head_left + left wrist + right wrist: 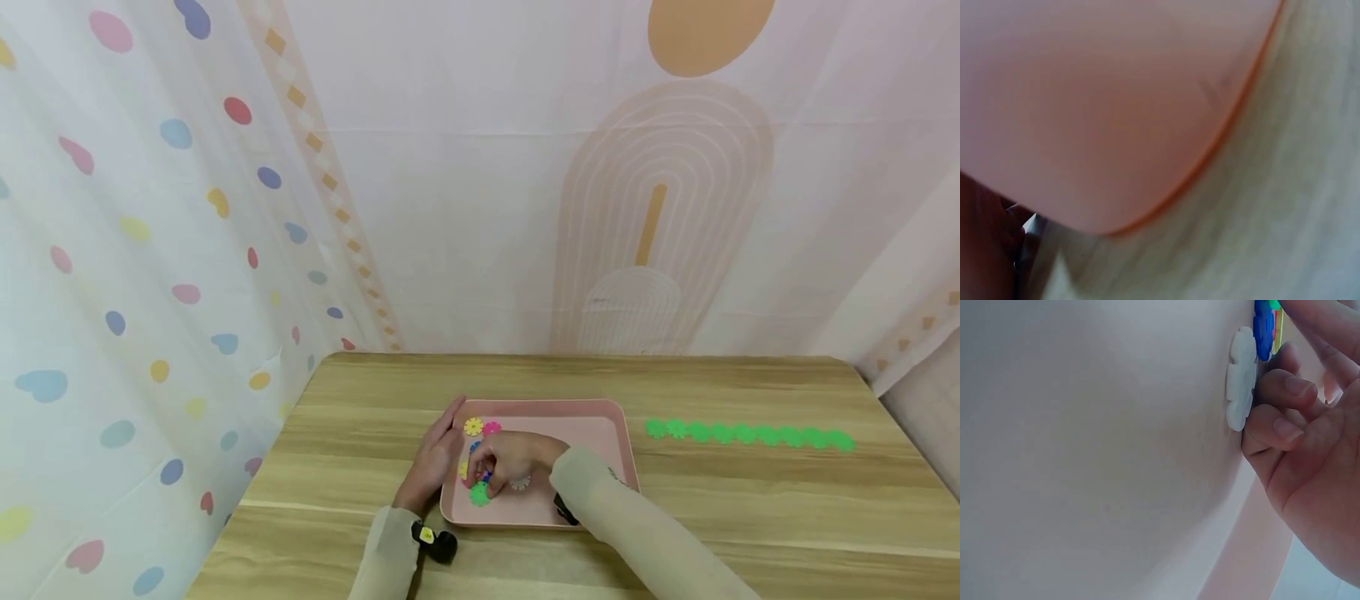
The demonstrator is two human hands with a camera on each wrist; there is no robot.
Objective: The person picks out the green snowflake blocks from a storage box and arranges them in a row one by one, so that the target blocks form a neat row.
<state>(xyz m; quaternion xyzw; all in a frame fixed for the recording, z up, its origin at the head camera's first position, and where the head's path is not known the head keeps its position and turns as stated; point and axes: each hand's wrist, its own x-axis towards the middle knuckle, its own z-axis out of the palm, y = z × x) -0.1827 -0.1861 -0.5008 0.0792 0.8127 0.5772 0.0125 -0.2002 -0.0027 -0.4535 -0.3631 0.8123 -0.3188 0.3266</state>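
In the head view a pink tray (pixel 592 515) lies on the wooden table with several flower-shaped plastic discs at its left side. My left hand (pixel 437 457) rests along the tray's left rim, fingers straight. Inside the tray my right hand (pixel 513 454) reaches to the left, its thumb and forefinger pinching a green disc (pixel 480 495) at the edges. Near the fingers lie a yellow disc (pixel 473 427), a pink disc (pixel 491 427) and blue ones, partly covered by the hand. A white disc (pixel 1241 378) lies beside the curled lower fingers in the right wrist view.
A row of several green discs (pixel 745 434), joined or overlapping, lies on the table (pixel 750 500) right of the tray. Behind the table hangs a patterned curtain (pixel 480 208). The left wrist view shows mostly the tray wall (pixel 1097 125), blurred.
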